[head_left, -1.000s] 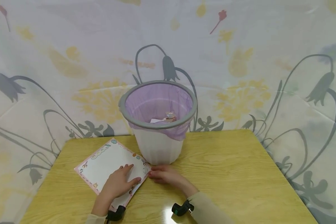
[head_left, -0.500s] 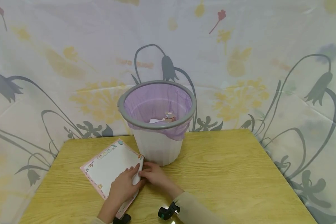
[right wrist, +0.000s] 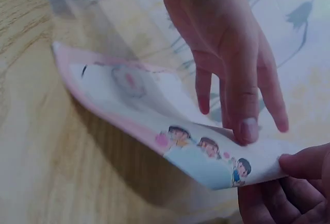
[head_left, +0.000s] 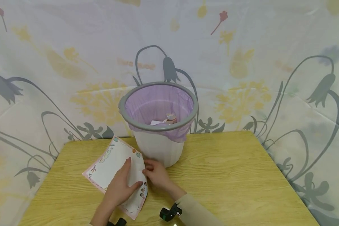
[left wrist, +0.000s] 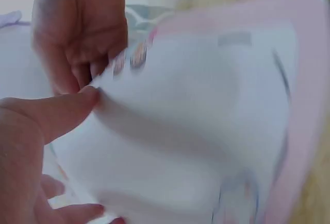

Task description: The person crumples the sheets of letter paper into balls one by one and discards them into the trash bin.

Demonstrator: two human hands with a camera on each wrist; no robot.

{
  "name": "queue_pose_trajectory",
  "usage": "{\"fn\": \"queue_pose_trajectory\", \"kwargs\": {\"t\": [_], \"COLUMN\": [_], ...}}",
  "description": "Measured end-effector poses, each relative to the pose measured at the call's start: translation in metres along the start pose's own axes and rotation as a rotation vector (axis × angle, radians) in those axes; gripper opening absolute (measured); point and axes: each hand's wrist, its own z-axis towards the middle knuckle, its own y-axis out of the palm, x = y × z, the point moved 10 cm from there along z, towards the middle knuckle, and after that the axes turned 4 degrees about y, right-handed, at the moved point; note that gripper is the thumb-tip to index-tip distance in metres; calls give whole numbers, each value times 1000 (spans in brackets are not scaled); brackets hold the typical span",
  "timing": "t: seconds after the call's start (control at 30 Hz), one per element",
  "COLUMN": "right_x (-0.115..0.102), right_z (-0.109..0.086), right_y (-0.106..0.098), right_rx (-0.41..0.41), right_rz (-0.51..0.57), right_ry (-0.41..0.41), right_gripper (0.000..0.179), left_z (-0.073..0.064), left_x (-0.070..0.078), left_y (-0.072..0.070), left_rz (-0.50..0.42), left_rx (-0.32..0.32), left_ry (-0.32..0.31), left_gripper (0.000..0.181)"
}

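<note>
A white sheet of paper (head_left: 113, 160) with a pink border and small cartoon drawings lies slantwise on the table, its right part bent upward. My right hand (head_left: 158, 175) pinches its right edge, thumb on top and fingers beneath, as the right wrist view shows. Across the sheet's middle lies my left hand (head_left: 120, 186), fingers straight and spread, with its thumb against the printed face near the raised edge. The curled paper (right wrist: 206, 152) throws a shadow on the wood in the right wrist view. Part of the sheet is hidden under the left hand.
Just behind the hands stands a white bin (head_left: 161, 147) with a grey rim and purple liner (head_left: 147, 100). Small scraps (head_left: 170, 119) lie inside it. The wooden table (head_left: 228, 172) ends at a flower-patterned cloth backdrop (head_left: 243, 47).
The sheet lay flat; its right edge has been lifted and curved. My right hand went from beside the corner to holding that edge. My left hand's fingers have spread again.
</note>
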Motion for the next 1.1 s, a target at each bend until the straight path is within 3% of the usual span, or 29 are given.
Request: {"fn": "queue_pose_trajectory", "kwargs": {"t": [0.3,0.43,0.6,0.73,0.9,1.0,1.1], "right_x": [-43,-54,-59,-60,-63,-63,-62], "right_z": [-12,-21,-28,-32,-37,-41,-44], "right_y": [-35,-52,-73,-92,-119,-134,-147], "right_rx": [-3,25,25,34,112,179,246], "right_rz": [-179,-248,-260,-257,-269,-290,-297], "right_ry": [-226,-283,-281,-263,-288,-302,-296], "right_gripper": [34,31,29,29,28,27,27], "left_z": [7,9,13,16,17,14,11], "left_x": [11,20,27,21,5,0,3], "left_y": [-34,-44,-53,-63,-78,-86,-91], "left_rz": [-161,-191,-238,-288,-341,-333,-329], "left_rx": [235,305,349,406,485,536,596], "left_ry": [133,187,236,212,100,57,95], "left_gripper": [99,102,104,108,104,85,53]}}
